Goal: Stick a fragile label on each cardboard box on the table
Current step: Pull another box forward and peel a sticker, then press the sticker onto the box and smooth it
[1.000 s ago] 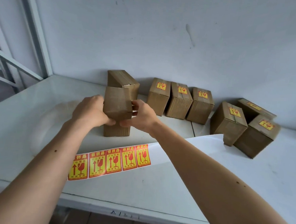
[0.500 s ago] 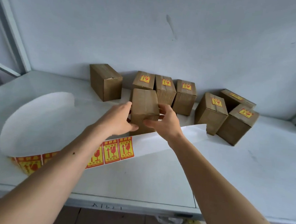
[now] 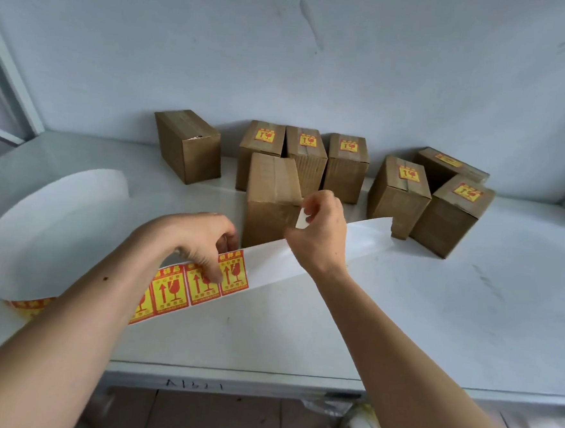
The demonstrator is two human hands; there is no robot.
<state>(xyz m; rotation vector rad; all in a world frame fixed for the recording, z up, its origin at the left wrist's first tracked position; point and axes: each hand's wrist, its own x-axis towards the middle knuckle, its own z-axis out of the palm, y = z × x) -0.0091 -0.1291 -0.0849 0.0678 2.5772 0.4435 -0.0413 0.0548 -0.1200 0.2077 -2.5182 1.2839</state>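
A plain cardboard box (image 3: 272, 193) with no label stands upright in front of me on the white table (image 3: 434, 311). A second unlabelled box (image 3: 189, 145) sits at the back left. Several boxes with yellow-and-red fragile labels line the back, among them one (image 3: 346, 166) in the middle row and one (image 3: 450, 215) at the right. My left hand (image 3: 202, 241) presses the label strip (image 3: 196, 283) down on the table. My right hand (image 3: 319, 236) pinches a peeled label (image 3: 302, 219), white backside toward me, beside the front box.
The strip's white backing (image 3: 56, 228) curls in a big loop at the left and trails right (image 3: 370, 233) under my right hand. A grey wall stands right behind the boxes. The table's front edge (image 3: 263, 379) is near me.
Both hands let go of the plain box, which now stands in front of the labelled row. My left hand dropped onto the strip; my right hand now holds a peeled label.
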